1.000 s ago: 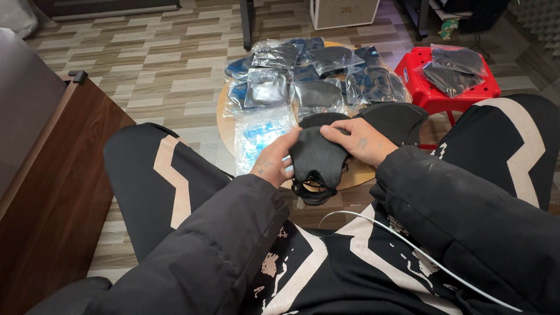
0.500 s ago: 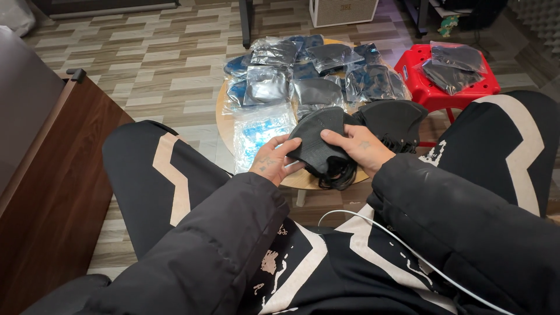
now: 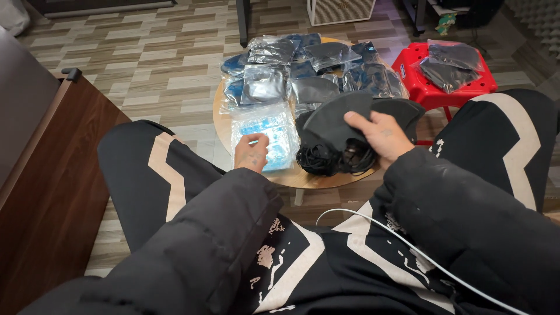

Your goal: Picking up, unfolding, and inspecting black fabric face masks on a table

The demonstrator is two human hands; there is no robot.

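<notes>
My right hand [image 3: 379,135] grips a black face mask [image 3: 335,119] by its edge, over a heap of loose black masks and ear loops [image 3: 326,157] on a small round wooden table [image 3: 318,178]. My left hand [image 3: 252,153] hovers with curled fingers over a clear bag of pale blue masks [image 3: 265,131] at the table's near left, touching or nearly touching it; it holds nothing.
Several clear bags of dark masks [image 3: 315,64] are piled on the far half of the table. A red plastic stool [image 3: 443,81] at the right carries more bagged masks. A brown wooden cabinet [image 3: 52,175] stands at the left. A white cable [image 3: 408,248] crosses my lap.
My left hand let go of the black mask and moved left to the blue-mask bag. My right hand carried the mask up and to the right over the black pile.
</notes>
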